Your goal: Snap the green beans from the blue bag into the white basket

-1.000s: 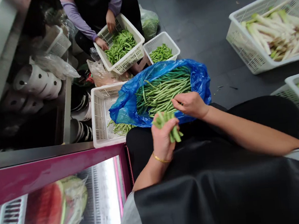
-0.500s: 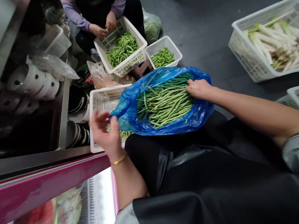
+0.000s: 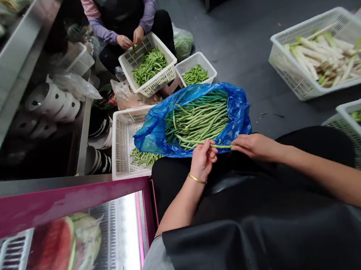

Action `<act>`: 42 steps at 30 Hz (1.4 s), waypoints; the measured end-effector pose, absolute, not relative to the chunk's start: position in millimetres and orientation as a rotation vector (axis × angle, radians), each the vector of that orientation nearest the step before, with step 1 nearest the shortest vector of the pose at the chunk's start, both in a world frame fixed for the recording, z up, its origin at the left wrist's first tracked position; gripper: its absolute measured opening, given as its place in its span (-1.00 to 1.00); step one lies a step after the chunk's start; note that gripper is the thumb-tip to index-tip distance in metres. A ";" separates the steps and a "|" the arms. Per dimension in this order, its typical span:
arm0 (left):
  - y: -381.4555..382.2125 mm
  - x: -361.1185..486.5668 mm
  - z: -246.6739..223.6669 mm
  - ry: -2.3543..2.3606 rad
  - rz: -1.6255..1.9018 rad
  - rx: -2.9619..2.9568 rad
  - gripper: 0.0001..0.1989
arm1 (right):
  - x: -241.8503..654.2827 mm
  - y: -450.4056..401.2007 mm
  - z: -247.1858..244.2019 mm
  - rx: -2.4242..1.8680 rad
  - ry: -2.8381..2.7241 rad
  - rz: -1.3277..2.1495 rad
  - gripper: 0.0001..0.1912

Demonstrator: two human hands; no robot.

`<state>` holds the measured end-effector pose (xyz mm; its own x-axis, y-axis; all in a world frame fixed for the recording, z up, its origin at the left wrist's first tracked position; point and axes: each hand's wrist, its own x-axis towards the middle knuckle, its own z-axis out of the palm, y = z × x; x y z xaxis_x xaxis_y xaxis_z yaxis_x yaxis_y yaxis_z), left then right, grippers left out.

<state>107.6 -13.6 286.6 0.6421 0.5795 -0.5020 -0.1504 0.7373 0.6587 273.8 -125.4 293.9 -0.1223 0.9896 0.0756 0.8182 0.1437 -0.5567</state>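
A single green bean [image 3: 223,146] is stretched between my two hands above the near edge of a blue plastic bag [image 3: 240,109]. My left hand [image 3: 202,158] pinches its left end, and my right hand [image 3: 255,146] grips the right end. Long green beans [image 3: 202,122] fill the open bag, which rests at my lap. To the left of the bag, a white perforated basket [image 3: 119,135] holds some bean pieces [image 3: 144,157] near its lower side.
Across from me a co-worker's hands [image 3: 131,38] are over a white basket [image 3: 164,74] of green pods. A smaller basket [image 3: 211,69] stands beside it. At right is a crate [image 3: 290,74] of white-stalked vegetables. A pink-edged display case [image 3: 121,187] with cut watermelon lies at left.
My left hand has come from the left basket to the bag's near edge. My right hand has left the pile in the bag, and a bean is now held between both hands.
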 end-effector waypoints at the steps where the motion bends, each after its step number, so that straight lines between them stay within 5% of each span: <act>1: -17.9 105.8 288.3 0.782 0.452 0.615 -0.59 | 273.1 -126.0 293.1 -1.700 -1.890 0.665 -0.58; 4: -32.3 103.7 294.2 0.795 0.497 0.597 -0.59 | 271.1 -122.0 300.7 -1.611 -1.365 0.911 -0.60; 9: -45.9 100.5 298.7 0.731 0.491 0.742 -0.53 | 274.1 -124.2 310.2 -1.388 -0.656 0.839 -0.53; 14: -44.3 86.0 303.1 0.468 0.091 0.977 -0.48 | 285.9 -132.7 308.3 -1.505 -1.063 1.377 -0.49; 17: -46.1 85.2 306.1 0.392 -0.016 0.990 -0.47 | 276.9 -126.3 323.7 -1.465 -0.947 1.241 -0.51; 21: -35.4 89.0 308.4 0.621 0.358 0.772 -0.49 | 243.3 -130.2 348.2 -1.499 -1.017 0.806 -0.67; 26: -15.0 88.0 307.6 0.881 0.705 0.675 -0.53 | 213.8 -134.8 332.7 -1.399 -0.950 1.143 -0.61; 36: -36.3 81.0 309.3 0.658 0.214 1.511 -0.57 | 250.9 -118.6 315.9 -1.420 -1.181 1.663 -0.45; 42: -22.4 70.8 311.4 0.423 -0.168 1.309 -0.57 | 269.2 -124.8 318.9 -1.278 -1.235 2.051 -0.45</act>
<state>70.8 -22.4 311.4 0.9122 0.1160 -0.3930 0.3540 0.2601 0.8984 269.2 -124.8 318.9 -0.4864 0.7228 -0.4909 0.0958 -0.5144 -0.8522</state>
